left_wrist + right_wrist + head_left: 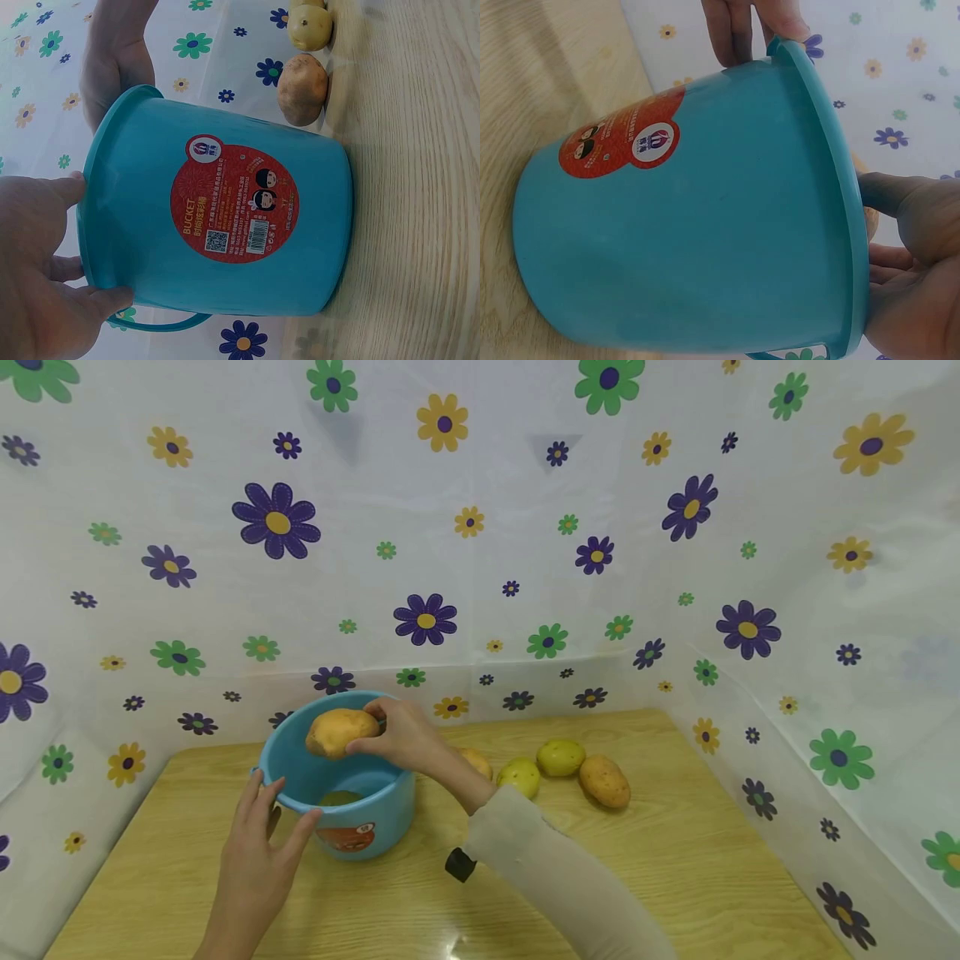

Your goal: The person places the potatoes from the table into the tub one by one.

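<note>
The right hand (405, 728) pinches a potato (333, 732) between its fingers (371, 744), above the bucket (396, 818). Left of them, the left hand (258, 856) touches the rim (347, 811), fingers spread. Rightward, yellow-green fruits (561, 757) and two more potatoes (604, 782) lie on the table (600, 860).

Soft, fairly even light in my head cam, a bit dim, w/ a small glare spot on the bench (720, 860), btm ctr. Faint shadow by the potato (604, 782) farthest R. In the R wrist cam my R grip (919, 274) looks dark vs the brighter sheet (870, 34). L wrist cam: lg print on the label (234, 202) legible, tiny print softer.
</note>
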`<state>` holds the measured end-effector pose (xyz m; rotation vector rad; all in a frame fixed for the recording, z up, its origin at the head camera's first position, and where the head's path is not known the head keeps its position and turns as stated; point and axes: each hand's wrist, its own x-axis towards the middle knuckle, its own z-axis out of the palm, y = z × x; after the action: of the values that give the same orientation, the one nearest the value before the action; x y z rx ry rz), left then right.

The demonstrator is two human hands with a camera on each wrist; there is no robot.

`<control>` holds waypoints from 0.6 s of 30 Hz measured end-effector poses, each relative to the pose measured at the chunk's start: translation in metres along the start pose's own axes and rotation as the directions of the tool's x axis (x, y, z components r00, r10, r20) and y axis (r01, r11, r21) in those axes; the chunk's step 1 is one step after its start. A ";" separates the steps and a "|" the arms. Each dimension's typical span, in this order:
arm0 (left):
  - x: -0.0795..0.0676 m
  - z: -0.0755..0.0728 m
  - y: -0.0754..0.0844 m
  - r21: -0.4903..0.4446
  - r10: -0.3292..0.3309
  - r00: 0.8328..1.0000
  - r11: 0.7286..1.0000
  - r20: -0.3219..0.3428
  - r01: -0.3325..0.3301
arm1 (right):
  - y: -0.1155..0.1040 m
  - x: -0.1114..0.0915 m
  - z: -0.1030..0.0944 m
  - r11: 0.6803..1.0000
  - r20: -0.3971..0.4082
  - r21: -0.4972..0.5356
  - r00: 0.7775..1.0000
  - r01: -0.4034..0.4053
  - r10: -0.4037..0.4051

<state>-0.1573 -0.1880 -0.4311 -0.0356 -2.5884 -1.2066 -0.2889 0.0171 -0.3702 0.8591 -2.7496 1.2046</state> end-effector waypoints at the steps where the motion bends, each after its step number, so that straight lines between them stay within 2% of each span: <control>1: 0.000 0.000 0.000 0.001 -0.001 1.000 1.000 0.001 0.001 | -0.001 0.000 0.000 1.000 0.002 0.004 1.000 -0.003 0.003; 6: 0.000 0.000 -0.001 0.005 0.012 1.000 1.000 -0.014 -0.012 | -0.004 0.003 0.004 0.999 -0.010 0.027 1.000 -0.017 0.018; 12: 0.000 0.001 -0.001 -0.003 0.025 0.999 1.000 -0.025 -0.026 | -0.006 0.003 0.009 0.996 -0.001 0.001 0.996 -0.086 0.086; 18: 0.000 0.001 0.000 -0.004 0.035 0.999 0.999 -0.034 -0.035 | -0.005 0.002 0.009 0.997 0.007 0.020 0.997 -0.076 0.076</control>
<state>-0.1574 -0.1877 -0.4316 -0.0610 -2.5452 -1.1908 -0.2866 0.0073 -0.3724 0.7680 -2.8040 1.2463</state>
